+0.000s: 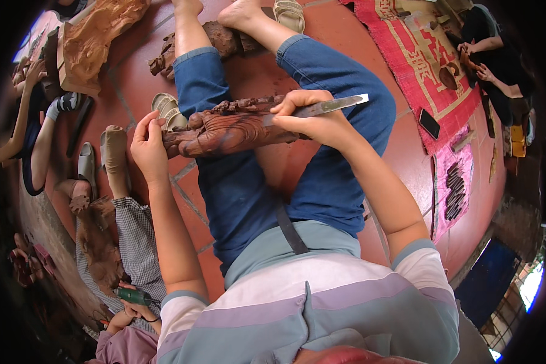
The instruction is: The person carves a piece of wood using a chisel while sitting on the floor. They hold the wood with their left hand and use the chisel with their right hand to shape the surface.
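A reddish-brown wood carving (224,132), cut with flowing folds, lies level above my lap and thighs. At its left end my left hand (148,141) pinches the wood between thumb and fingers. My right hand (312,118) is closed around a narrow flat carving tool (333,106). The tool's pale, shiny end points up and right, away from the carving. Its other end, toward the wood, is mostly hidden by my fingers. My right fingers rest against the carving's right part.
Chunky carved wood (218,48) lies between my feet. Left stands a big pale carving (97,42); a nearby person holds a green power tool (133,296). Right are a red mat (400,67), a phone (429,124) and a pink cloth (446,212) with several dark tools. Another person works far right.
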The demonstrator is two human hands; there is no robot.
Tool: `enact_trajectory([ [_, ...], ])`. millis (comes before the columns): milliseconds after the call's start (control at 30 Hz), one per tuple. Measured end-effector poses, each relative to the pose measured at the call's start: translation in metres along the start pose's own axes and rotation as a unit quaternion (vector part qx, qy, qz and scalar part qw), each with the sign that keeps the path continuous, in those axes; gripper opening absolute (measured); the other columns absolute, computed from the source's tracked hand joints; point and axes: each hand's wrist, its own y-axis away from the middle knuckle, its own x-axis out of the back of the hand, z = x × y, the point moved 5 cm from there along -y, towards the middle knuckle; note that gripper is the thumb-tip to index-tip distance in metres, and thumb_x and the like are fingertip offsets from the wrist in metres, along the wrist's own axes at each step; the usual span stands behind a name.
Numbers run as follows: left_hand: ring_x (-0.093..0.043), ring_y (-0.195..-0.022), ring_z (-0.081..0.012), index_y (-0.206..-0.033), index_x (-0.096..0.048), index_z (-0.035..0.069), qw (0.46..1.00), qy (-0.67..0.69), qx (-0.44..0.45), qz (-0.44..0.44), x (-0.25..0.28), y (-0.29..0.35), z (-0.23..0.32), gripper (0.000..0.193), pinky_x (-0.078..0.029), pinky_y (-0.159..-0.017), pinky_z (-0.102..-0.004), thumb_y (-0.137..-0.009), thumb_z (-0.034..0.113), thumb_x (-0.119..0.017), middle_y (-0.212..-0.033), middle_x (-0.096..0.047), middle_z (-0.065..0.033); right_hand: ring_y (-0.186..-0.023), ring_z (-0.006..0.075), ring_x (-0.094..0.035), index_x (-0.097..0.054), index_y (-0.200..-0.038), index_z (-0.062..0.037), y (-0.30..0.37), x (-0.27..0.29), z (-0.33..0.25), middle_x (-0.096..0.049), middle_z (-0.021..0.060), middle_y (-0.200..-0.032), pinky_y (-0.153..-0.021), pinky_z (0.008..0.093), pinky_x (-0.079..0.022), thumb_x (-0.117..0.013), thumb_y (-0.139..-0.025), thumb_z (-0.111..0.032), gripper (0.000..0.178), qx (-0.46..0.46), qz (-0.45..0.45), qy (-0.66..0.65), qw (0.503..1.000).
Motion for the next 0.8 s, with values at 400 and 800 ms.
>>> enact_trajectory([
  [400,-0.060,-0.079,-0.0071,-0.108,-0.069,0.000,1.000,-0.025,-0.005,0.002,-0.002,0.003,0.001,0.021,-0.047,-0.072,-0.0210,-0.095,0.008,-0.054,-0.090,-0.070,-0.0051,-0.084,0.0104,-0.062,-0.066,-0.074,-0.0007,0.008,0.002,0.014,-0.069,0.0102,-0.089,-0.070,0.0255,-0.051,-0.072,-0.080,-0.006,0.010,-0.031,0.012,-0.072,0.997],
  [800,-0.059,-0.078,-0.0062,-0.108,-0.069,0.000,1.000,-0.025,-0.014,0.012,-0.004,0.005,0.002,0.021,-0.047,-0.070,-0.0206,-0.094,0.007,-0.054,-0.090,-0.070,-0.0054,-0.085,0.0111,-0.065,-0.066,-0.075,-0.0004,0.015,0.017,0.030,-0.069,0.0086,-0.086,-0.072,0.0275,-0.052,-0.071,-0.080,-0.011,0.013,-0.068,0.008,-0.073,0.995],
])
